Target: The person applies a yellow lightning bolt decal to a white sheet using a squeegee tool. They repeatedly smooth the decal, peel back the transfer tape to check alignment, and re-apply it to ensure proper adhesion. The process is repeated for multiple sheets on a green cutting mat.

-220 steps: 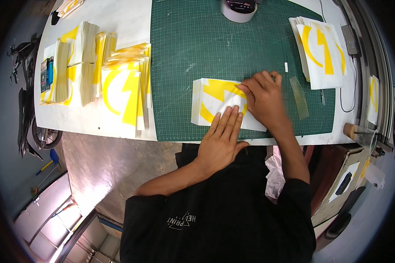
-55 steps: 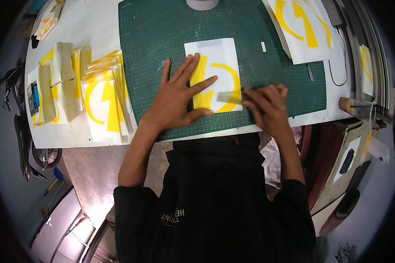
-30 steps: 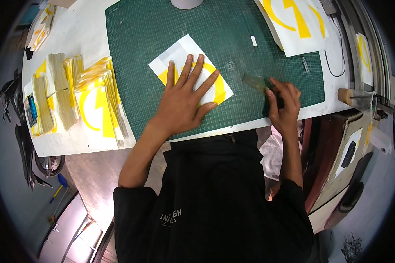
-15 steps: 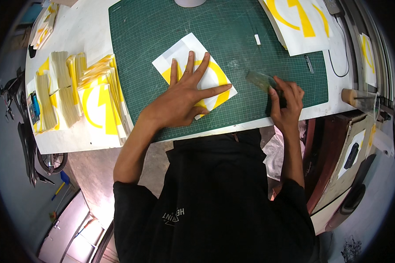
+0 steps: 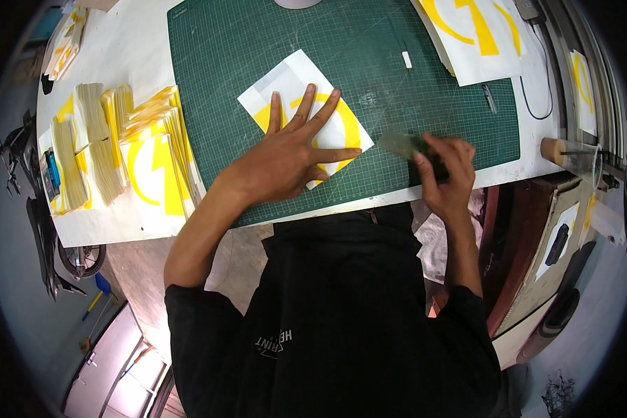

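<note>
My left hand point(image 5: 283, 159) lies with its fingers spread on a white sheet with a yellow print point(image 5: 298, 71), pressing it against the green cutting mat point(image 5: 233, 42). The sheet sits at a slant, and part of its print is under my fingers. Between the thumb and fingers of my right hand point(image 5: 449, 174) is a thin, see-through flat piece point(image 5: 396, 144). Motion blurs that piece, so its exact kind cannot be told. It is over the mat, just right of the sheet's right-hand corner.
Stacks of folded yellow-and-white sheets point(image 5: 150, 164) fill the table's left side. Larger printed sheets point(image 5: 477, 42) lie at the far right, with a small cutter point(image 5: 490, 99) below them. A small white strip point(image 5: 406, 60) rests on the mat. A cable point(image 5: 552, 90) curls along the right edge.
My right hand has moved the see-through piece left, closer to the sheet's corner. My left hand stays on the sheet, its fingers shifted slightly.
</note>
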A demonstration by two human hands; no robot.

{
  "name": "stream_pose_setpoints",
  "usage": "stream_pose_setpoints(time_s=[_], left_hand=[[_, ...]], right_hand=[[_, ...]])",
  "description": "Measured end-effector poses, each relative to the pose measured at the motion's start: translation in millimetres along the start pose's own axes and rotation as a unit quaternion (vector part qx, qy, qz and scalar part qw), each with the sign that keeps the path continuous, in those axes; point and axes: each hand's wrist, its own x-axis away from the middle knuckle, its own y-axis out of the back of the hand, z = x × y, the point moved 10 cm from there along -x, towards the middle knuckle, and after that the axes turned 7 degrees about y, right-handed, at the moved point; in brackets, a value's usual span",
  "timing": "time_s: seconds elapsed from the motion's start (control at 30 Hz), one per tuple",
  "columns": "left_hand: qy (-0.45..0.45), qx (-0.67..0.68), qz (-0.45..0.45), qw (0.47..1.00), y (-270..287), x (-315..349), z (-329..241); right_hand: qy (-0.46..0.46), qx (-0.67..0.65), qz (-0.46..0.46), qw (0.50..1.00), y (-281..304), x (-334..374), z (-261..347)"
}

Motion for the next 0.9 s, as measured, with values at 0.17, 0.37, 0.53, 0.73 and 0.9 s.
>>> stream_pose_setpoints(time_s=[0.17,0.37,0.53,0.73,0.9], left_hand=[[0.002,-0.002,-0.006,1.000,2.7,-0.2,0.4],[-0.017,-0.033,-0.035,0.999,10.5,-0.4,-0.1],[-0.043,-0.011,-0.058,0.997,19.7,-3.0,1.2],[-0.058,0.018,-0.063,0.996,16.2,-4.0,-1.0],[-0.061,0.017,-0.061,0.996,12.0,-5.9,2.6]], right_hand=[[0.022,0.003,0.034,0.999,-17.5,6.9,20.9],[-0.029,0.014,-0.015,0.999,-15.6,19.4,22.9],[-0.143,0.055,-0.060,0.986,7.2,38.3,-4.1],[-0.153,0.017,-0.062,0.986,0.1,41.1,7.5],[-0.107,0.041,-0.051,0.992,-17.4,40.5,36.4]])
